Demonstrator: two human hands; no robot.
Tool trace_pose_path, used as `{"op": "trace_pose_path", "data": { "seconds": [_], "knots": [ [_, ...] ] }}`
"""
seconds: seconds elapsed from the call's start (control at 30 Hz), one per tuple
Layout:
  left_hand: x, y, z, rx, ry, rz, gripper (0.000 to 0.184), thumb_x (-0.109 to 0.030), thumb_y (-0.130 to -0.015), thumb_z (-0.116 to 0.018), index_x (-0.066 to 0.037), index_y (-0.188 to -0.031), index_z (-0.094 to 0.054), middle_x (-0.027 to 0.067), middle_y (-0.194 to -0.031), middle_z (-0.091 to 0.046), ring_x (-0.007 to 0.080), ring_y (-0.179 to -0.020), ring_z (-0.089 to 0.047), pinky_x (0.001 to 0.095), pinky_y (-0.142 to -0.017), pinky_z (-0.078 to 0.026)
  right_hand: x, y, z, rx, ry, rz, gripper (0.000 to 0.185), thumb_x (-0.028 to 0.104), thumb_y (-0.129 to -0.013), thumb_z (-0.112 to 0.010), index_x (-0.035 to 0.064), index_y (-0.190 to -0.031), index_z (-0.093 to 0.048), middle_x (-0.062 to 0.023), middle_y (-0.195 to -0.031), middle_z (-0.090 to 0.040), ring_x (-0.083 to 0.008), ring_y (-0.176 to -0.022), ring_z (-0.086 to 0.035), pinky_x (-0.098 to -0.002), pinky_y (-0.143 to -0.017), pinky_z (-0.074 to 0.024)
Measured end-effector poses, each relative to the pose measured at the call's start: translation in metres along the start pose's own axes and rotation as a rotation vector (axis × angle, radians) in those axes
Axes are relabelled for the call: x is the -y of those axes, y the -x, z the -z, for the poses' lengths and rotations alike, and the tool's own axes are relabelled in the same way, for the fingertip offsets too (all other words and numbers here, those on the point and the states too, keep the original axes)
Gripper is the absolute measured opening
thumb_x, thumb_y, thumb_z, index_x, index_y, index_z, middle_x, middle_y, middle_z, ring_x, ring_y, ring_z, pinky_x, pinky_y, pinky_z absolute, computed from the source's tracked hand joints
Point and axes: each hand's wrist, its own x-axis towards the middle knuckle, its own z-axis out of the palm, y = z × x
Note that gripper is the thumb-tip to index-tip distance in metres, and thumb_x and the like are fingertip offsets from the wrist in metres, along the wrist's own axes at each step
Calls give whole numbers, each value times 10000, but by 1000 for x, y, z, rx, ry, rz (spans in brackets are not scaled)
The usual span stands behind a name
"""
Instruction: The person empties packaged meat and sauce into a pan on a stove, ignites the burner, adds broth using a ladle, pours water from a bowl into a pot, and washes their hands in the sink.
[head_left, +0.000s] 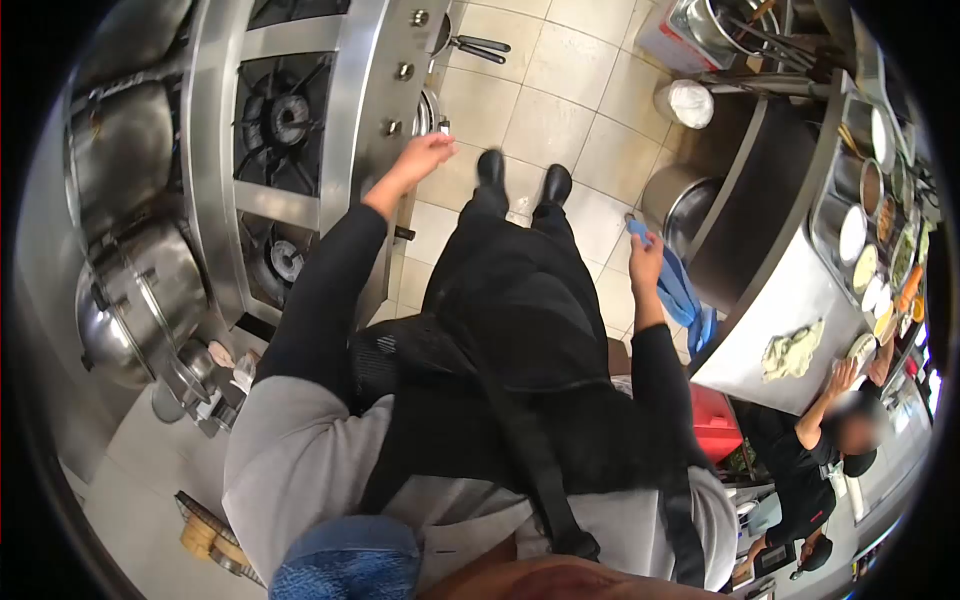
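Note:
My left hand [418, 165] is stretched forward beside the front of the steel stove [365, 110], its fingers loosely extended with nothing visible in them. Metal pans [428, 112] on a lower level lie nearest to it, partly hidden under the stove edge. On my other side, my right hand [646, 262] is closed around a blue cloth [678, 292]. The cloth hangs down past my wrist. A large steel pot [683, 205] stands on the floor just beyond that hand.
Pan handles [482, 47] jut out from under the stove. A counter [765, 310] on the right bears a crumpled pale cloth [793, 350] and several food containers [852, 232]. A co-worker [800, 450] stands behind it. Pale floor tiles [560, 75] lie ahead.

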Motion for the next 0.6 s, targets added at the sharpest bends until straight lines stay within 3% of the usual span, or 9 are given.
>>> {"op": "trace_pose_path", "data": {
  "seconds": [0.07, 0.17, 0.33, 0.43, 0.53, 0.6],
  "knots": [
    [1, -80, -13, -55, 218, 175, 347, -257, -881, -636, -66, -1168, -603, 5, -926, -631, 114, -818, -578, 257, -700, -464, -18, 6, 3, 29, -7, -24, 434, 260, -845, -672, -27, -1137, -528, -80, -796, -565, -194, -721, -535, -330, -715, -462],
    [14, -213, -29, -135, 433, 246, 294, -258, -914, -590, -57, -1128, -597, 34, -947, -638, 143, -834, -589, 284, -710, -485, -27, 17, 5, 46, -86, -114, 337, 178, -870, -655, -22, -1116, -542, -33, -773, -527, -125, -706, -495, -274, -677, -431],
    [13, -367, -54, -265, 810, 382, 360, -296, -932, -554, 1, -1135, -537, 114, -945, -634, 198, -867, -604, 333, -747, -515, 0, 3, 6, 82, -32, -385, 279, 160, -902, -627, -19, -1102, -551, -22, -811, -529, -107, -751, -482, -256, -711, -423],
    [108, -495, -36, -250, 1057, 421, 649, -380, -821, -690, -91, -1345, -436, 135, -1297, -512, 246, -1116, -534, 292, -929, -489, 35, -25, -20, 185, -41, -431, 276, 166, -905, -631, -17, -1097, -554, -21, -857, -538, -98, -778, -481, -252, -729, -423],
    [105, -539, -24, -440, 1085, 524, 328, -414, -817, -694, -150, -926, -533, 46, -873, -475, 169, -726, -456, 264, -494, -397, 82, -55, -55, 246, -170, -492, 254, 151, -918, -618, -10, -1104, -557, -29, -920, -558, -100, -826, -501, -253, -770, -427],
    [114, -551, -20, -430, 1103, 564, 316, -418, -816, -692, -164, -898, -523, 35, -821, -441, 164, -680, -419, 261, -491, -368, 94, -66, -70, 262, -214, -514, 231, 132, -931, -599, -8, -1110, -560, -28, -956, -572, -99, -855, -514, -251, -795, -429]
  ]
}}
